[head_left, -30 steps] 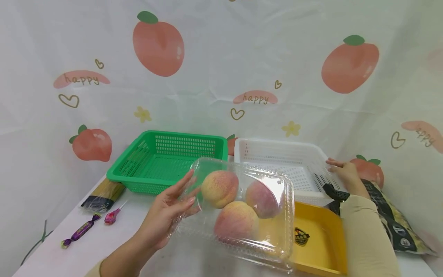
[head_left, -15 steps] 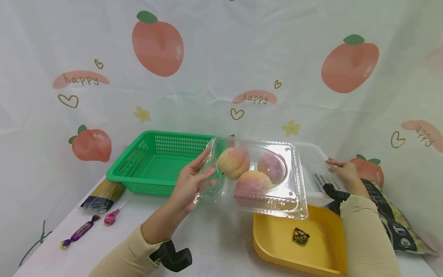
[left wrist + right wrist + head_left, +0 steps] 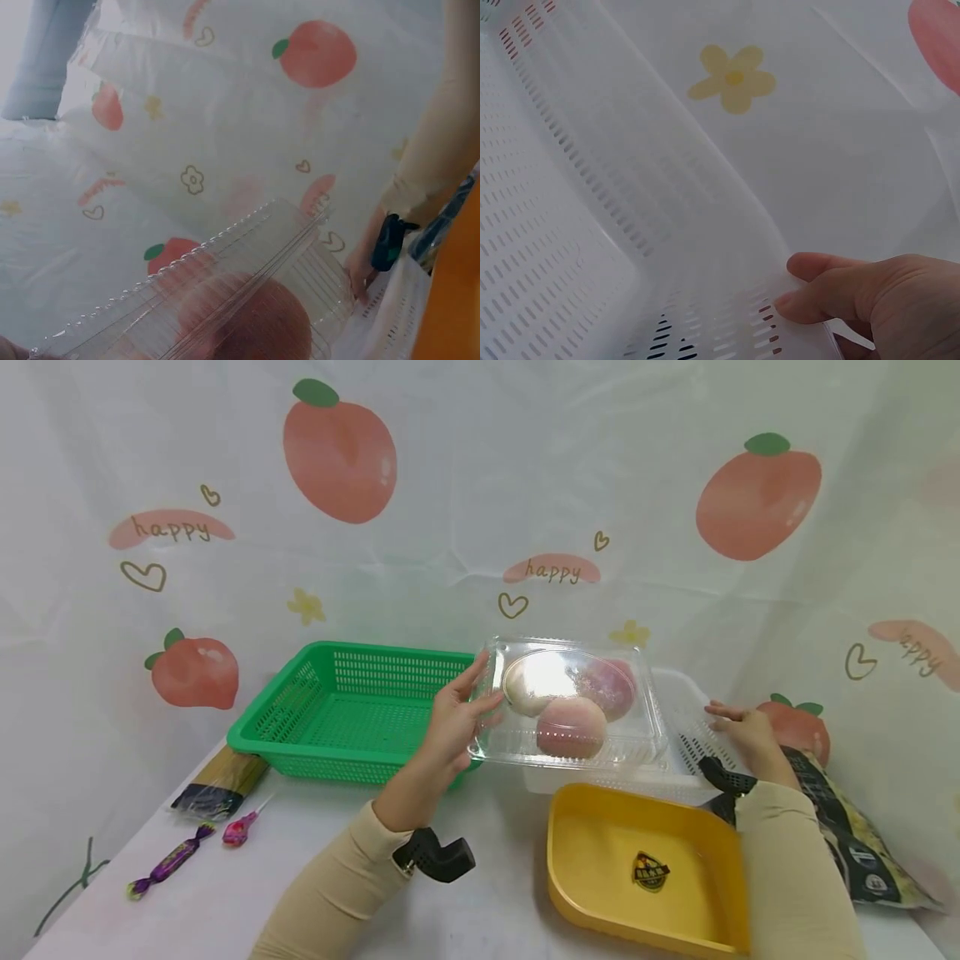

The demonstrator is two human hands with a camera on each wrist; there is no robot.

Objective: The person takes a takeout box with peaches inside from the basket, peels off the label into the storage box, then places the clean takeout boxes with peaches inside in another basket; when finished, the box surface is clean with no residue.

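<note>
My left hand (image 3: 453, 718) grips the left edge of a clear plastic clamshell box (image 3: 648, 739). Three peaches (image 3: 572, 728) lie inside it. The box is tilted and held in front of and over the white plastic basket (image 3: 693, 718), hiding much of it. In the left wrist view the box's ribbed side (image 3: 157, 300) and a peach (image 3: 255, 322) fill the lower part. At the basket's right end my right hand (image 3: 750, 739) pinches the rim. The right wrist view shows that hand (image 3: 900, 300) at the corner of the basket (image 3: 697, 240), thumb on the inner wall.
Left of the box stands a green basket (image 3: 360, 718). A yellow tray (image 3: 600, 860) sits in front of the white basket. Dark packaged bags (image 3: 855, 835) lie at the right. A noodle-like packet (image 3: 221, 781), a lollipop (image 3: 238, 831) and a purple-wrapped candy (image 3: 172, 860) lie at the left.
My left hand has carried the box of peaches away from me and to the right, over the white basket, uncovering the yellow tray. The right hand has stayed on the basket's rim.
</note>
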